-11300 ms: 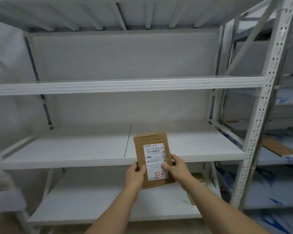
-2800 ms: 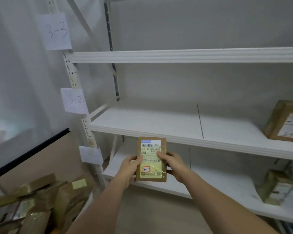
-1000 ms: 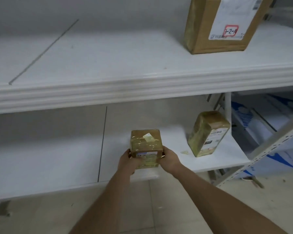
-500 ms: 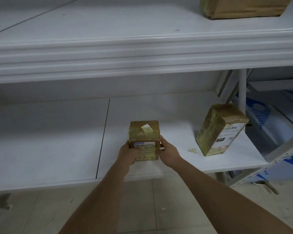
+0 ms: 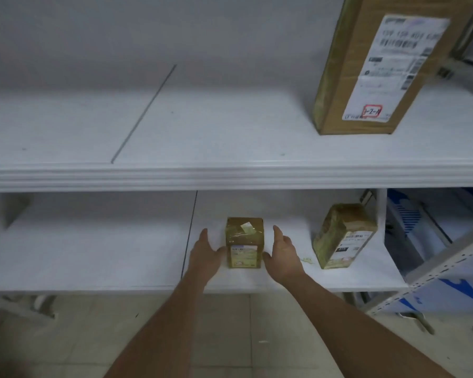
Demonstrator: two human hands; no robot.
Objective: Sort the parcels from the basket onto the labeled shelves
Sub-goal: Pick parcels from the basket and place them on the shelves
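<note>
On lower shelf (image 5: pixel 93 257), between both hands: parcel (image 5: pixel 244 242) upright, long axis vertical, label facing near; left hand (image 5: pixel 206 255) and right hand (image 5: pixel 281 256) released, fingers straight, flanking it equally close, thumbs perhaps touching.

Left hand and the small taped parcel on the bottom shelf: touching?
Cannot tell. In the head view the left hand is open beside the small taped parcel; its thumb reaches the box edge, with no plain gap or contact.

L hand (image 5: pixel 206 255), R hand (image 5: pixel 283 255), fingers straight
</note>
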